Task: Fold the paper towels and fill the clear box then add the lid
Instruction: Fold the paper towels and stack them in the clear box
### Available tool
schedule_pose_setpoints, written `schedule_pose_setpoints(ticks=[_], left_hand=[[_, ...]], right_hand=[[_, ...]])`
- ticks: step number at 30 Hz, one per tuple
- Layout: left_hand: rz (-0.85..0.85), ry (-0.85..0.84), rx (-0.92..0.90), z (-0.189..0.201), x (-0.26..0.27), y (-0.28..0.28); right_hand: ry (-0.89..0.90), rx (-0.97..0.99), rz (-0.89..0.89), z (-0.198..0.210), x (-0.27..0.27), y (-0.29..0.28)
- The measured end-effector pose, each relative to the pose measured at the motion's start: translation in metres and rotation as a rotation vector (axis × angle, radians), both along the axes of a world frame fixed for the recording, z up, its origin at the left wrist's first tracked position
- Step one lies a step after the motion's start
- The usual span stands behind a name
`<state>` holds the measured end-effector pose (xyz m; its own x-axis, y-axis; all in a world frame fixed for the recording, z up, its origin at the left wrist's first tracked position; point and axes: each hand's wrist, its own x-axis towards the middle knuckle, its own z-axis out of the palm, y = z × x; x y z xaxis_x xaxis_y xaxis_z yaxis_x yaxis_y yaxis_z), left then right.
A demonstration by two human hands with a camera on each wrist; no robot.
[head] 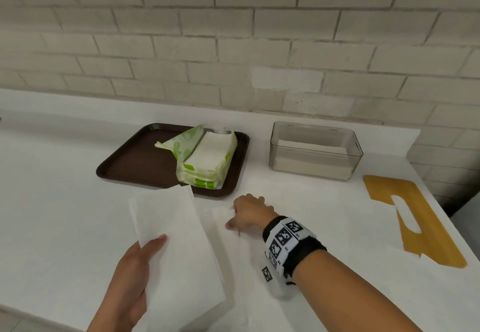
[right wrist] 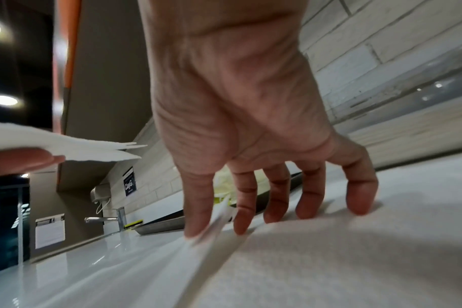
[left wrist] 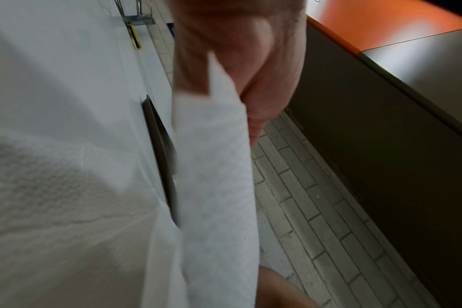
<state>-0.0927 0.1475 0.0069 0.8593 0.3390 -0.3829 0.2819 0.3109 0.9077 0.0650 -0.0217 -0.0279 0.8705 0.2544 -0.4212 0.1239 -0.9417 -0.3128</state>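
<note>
Towel [head: 176, 233] gripped, left hand [head: 130, 279] | right hand [head: 249, 212] pinches second towel [head: 220, 217] beside

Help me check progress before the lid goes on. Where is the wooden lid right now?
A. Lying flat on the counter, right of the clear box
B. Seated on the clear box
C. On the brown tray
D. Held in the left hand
A: the wooden lid lies flat on the white counter, apart from the open clear box, which has paper towels inside.
</note>
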Motion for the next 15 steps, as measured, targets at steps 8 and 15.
schedule_pose_setpoints(ticks=[8,15], left_hand=[[-0.050,-0.024,-0.079,-0.003,0.013,-0.011],[-0.114,-0.025,-0.124,-0.008,0.030,-0.034]], right_hand=[[-0.016,0.520,-0.156,0.026,0.003,-0.022],[-0.272,0.524,-0.274,0.050,0.002,-0.097]])
